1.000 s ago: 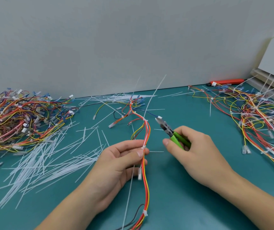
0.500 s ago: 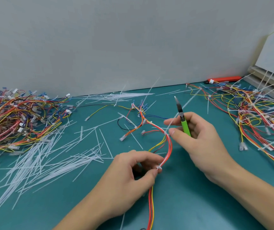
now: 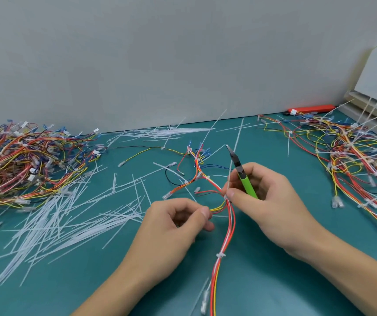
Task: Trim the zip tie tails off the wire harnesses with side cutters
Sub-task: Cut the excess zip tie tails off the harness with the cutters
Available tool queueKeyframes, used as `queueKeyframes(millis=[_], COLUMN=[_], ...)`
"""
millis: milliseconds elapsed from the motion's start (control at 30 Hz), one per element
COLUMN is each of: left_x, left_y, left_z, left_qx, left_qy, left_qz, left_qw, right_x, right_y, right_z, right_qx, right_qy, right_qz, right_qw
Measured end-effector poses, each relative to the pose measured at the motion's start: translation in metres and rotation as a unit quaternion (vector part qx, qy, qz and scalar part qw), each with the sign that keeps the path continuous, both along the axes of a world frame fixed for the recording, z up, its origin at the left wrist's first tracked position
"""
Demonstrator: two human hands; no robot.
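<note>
on teal mat (image 3: 274, 293): harness (image 3: 222, 236), cutters (image 3: 243, 176)

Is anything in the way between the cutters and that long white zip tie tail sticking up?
Nothing visible is. The cutters sit in the right hand, tip pointing up, right beside the tail. That hand's thumb and finger also pinch the wires at the tail's base, while the left hand holds them lower down.

A plain pale grey wall (image 3: 160, 65) rises directly behind the flat teal matte worktop (image 3: 274, 281), evenly lit.
</note>
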State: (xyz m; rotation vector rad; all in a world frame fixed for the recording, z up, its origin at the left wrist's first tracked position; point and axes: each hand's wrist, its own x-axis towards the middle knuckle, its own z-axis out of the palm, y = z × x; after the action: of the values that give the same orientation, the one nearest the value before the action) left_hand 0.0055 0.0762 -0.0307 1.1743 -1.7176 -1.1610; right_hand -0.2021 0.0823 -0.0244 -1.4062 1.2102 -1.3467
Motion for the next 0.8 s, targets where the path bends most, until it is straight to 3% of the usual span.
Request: queueKeyframes(millis=[133,367,600,800], left_x=[0.0023,-0.0047,-0.0038,0.0022], left_y=[-0.0046,-0.0037,-0.0064,-0.0111], left_z=[-0.0021,-0.0029,0.0028,0.0053], left_qx=[0.030,0.038,0.066,0.168], left_qy=[0.035,0.010,-0.007,0.094], left_qz=[0.053,-0.021,-0.025,-0.025], left_qw=[0.998,0.999,0.997,0.981], right_x=[0.0045,0.0092,0.0101,0.0115], right_y=[0.0035,0.0058,0.0068,0.0084], right_z=[0.0018,-0.0017,-0.0018,-0.0016], right_qx=[-0.007,-0.025,-0.032,-0.020], right_qy=[0.018,0.064,0.061,0.058], right_qz=[0.025,0.063,0.074,0.092], right_qw=[1.000,0.996,0.995,0.994])
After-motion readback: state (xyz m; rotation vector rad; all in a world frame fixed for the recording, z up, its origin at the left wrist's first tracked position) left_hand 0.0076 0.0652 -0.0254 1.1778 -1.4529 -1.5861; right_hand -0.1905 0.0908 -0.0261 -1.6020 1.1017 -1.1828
